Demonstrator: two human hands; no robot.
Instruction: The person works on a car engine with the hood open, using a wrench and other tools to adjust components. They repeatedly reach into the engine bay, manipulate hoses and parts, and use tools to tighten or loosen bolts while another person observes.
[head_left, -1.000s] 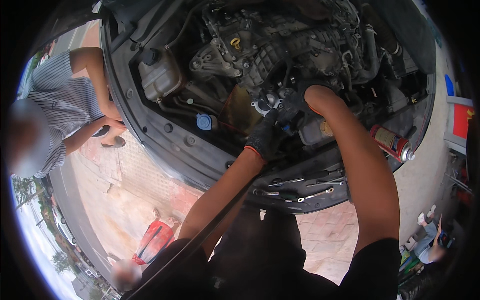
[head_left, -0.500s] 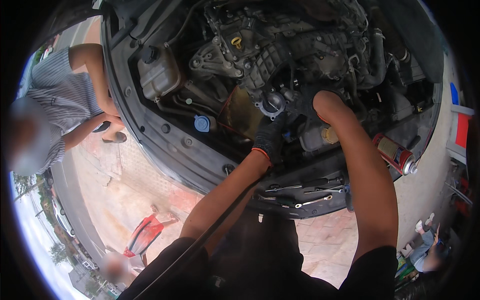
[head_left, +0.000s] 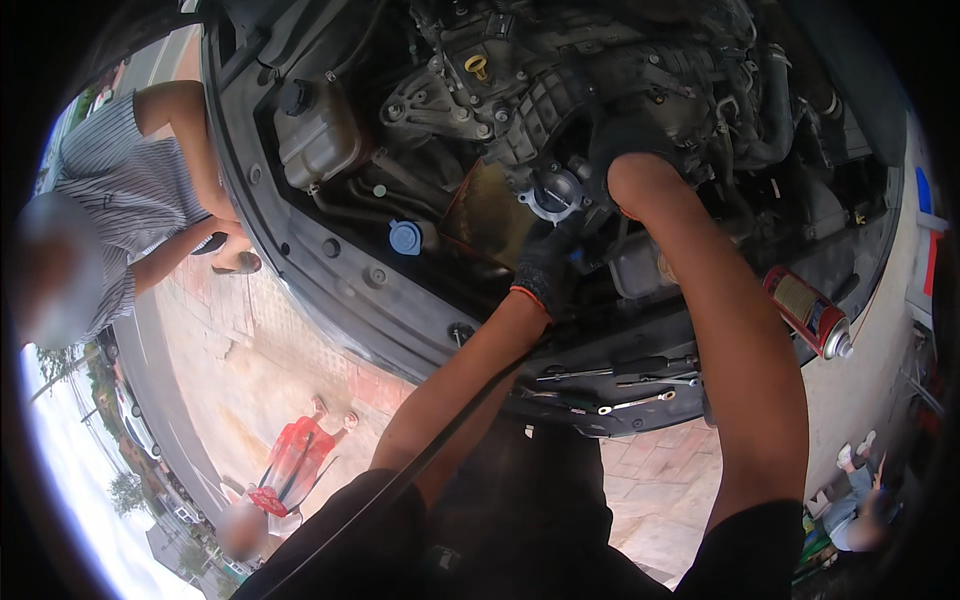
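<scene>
I lean over an open car engine bay (head_left: 330,270). My left hand (head_left: 548,262), in a black glove with an orange cuff, has its fingers curled just below a round metal housing (head_left: 553,190) at the front of the engine (head_left: 520,90); a small blue bit shows beside the glove. My right hand (head_left: 625,140), also in a black glove, reaches deeper into the engine right of that housing, and its fingers are hidden among the parts. What either hand grips cannot be made out.
Several wrenches (head_left: 620,385) lie on the front panel by my arms, with a red spray can (head_left: 808,312) to the right. A coolant tank (head_left: 315,135), blue cap (head_left: 405,237) and yellow cap (head_left: 478,66) sit to the left. A person in a striped shirt (head_left: 110,215) stands at the left fender.
Both hands stay at the same spot in the engine. My forearms have shifted a little to the right and up in the picture as my head moved closer.
</scene>
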